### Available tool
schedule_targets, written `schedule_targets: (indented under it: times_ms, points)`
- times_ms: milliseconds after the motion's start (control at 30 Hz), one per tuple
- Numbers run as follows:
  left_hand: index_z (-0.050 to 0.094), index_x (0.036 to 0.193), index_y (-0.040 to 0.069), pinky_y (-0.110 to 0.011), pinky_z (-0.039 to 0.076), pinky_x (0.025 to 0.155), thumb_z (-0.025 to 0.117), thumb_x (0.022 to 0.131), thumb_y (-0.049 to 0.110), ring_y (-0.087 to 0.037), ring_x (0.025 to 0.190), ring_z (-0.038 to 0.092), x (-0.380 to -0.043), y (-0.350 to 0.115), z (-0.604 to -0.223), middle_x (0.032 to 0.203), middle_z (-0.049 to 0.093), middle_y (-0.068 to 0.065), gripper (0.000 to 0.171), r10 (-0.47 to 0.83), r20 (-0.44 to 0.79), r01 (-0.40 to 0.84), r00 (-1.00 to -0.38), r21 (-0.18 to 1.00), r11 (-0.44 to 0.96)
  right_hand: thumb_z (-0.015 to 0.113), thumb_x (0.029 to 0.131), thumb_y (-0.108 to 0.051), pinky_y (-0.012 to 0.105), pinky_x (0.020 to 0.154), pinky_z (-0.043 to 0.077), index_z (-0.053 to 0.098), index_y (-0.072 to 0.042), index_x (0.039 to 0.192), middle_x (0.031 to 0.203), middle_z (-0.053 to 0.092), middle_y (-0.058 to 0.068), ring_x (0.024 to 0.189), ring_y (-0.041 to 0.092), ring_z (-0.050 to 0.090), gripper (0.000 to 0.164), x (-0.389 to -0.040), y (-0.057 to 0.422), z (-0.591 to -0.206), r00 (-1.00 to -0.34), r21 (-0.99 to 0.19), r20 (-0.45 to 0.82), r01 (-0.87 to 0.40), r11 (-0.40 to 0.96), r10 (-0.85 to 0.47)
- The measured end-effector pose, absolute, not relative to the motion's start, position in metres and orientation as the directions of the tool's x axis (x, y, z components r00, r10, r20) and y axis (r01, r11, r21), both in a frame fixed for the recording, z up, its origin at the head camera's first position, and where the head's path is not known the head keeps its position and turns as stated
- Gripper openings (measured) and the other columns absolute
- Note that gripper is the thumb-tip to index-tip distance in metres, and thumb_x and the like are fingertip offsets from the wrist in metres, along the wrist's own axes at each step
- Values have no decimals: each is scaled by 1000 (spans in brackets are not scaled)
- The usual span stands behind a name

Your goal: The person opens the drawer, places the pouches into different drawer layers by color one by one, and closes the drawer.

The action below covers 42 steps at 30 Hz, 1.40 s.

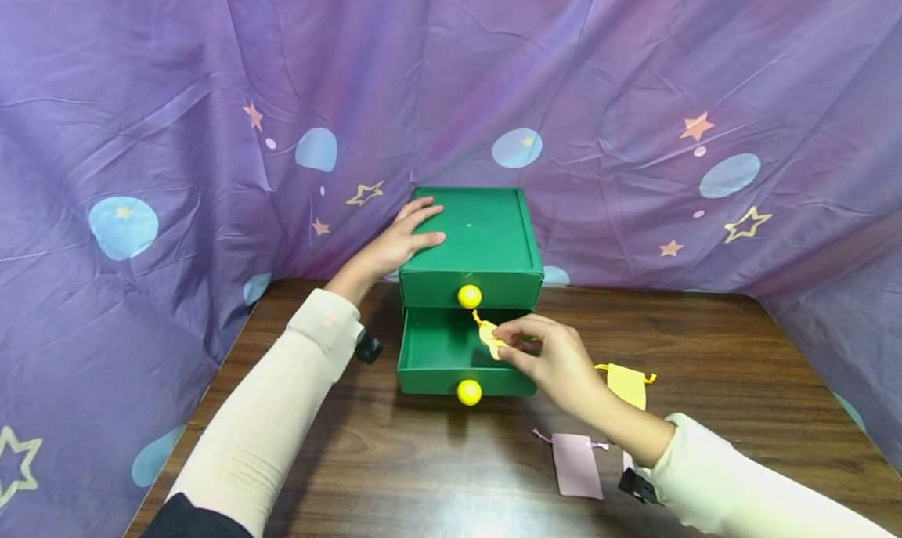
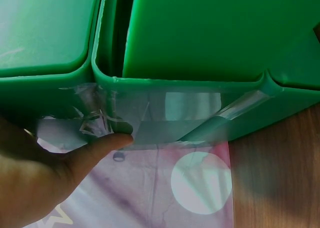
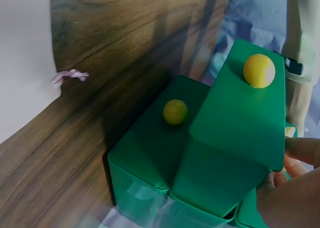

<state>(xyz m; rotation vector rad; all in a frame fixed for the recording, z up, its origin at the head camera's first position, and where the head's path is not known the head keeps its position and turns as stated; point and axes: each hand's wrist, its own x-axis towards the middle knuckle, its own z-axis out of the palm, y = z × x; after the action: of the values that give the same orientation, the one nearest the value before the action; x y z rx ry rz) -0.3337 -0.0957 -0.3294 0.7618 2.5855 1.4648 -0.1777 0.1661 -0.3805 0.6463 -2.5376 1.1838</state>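
A green two-drawer cabinet [image 1: 479, 232] stands on the table with its lower drawer [image 1: 437, 350] pulled out and its upper drawer closed. My left hand [image 1: 412, 232] rests on the left edge of its top, fingers spread; the left wrist view shows the thumb [image 2: 102, 150] beside the green plastic. Between thumb and fingers, my right hand [image 1: 557, 358] pinches a small yellow drawstring pouch [image 1: 491, 338] over the lower drawer. Its cord points up toward the upper yellow knob [image 1: 469, 296]. In the right wrist view, the right hand [image 3: 292, 193] is beside the extended drawer [image 3: 240, 118], its fingertips partly hidden.
On the table [image 1: 395, 475], right of the cabinet, lie another yellow drawstring pouch [image 1: 625, 385] and a pink one [image 1: 576, 466]. A further pink piece shows partly under the right forearm. Behind hangs a purple cloth [image 1: 599, 68] with stars.
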Motion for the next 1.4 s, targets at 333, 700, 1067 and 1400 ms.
schedule_targets:
  times_ms: [333, 700, 1067, 1400]
  points:
    - [34, 159, 1, -47, 12, 128, 57, 105, 17, -29, 159, 3, -335, -96, -330, 173, 9, -10, 61, 450, 175, 377, -876, 830, 411, 85, 81, 3, 33, 80, 62, 79, -5, 99, 95, 76, 5, 87, 19, 70, 21, -188, 151, -381, -860, -699, 374, -508, 504, -347]
    - [34, 160, 1, -48, 12, 128, 58, 105, 17, -29, 159, 3, -333, -96, -328, 173, 8, -10, 62, 453, 172, 379, -875, 826, 417, 85, 81, 2, 31, 77, 60, 80, -8, 97, 91, 75, 0, 83, 14, 70, 20, -194, 140, -373, -821, -612, 369, -567, 550, -436]
    - [33, 160, 3, -51, 14, 127, 57, 106, 19, -30, 159, 3, -330, -97, -329, 173, 7, -9, 61, 454, 154, 364, -878, 830, 422, 82, 85, 1, 28, 79, 60, 79, -7, 99, 95, 75, 1, 86, 13, 69, 16, -199, 113, -370, -791, -597, 316, -596, 538, -524]
    - [34, 160, 3, -51, 15, 127, 57, 106, 19, -29, 159, 3, -331, -96, -330, 173, 8, -9, 61, 454, 165, 373, -875, 828, 419, 82, 85, 1, 21, 79, 57, 78, -4, 100, 97, 76, 4, 87, 14, 69, 17, -209, 90, -374, -767, -594, 269, -608, 526, -583]
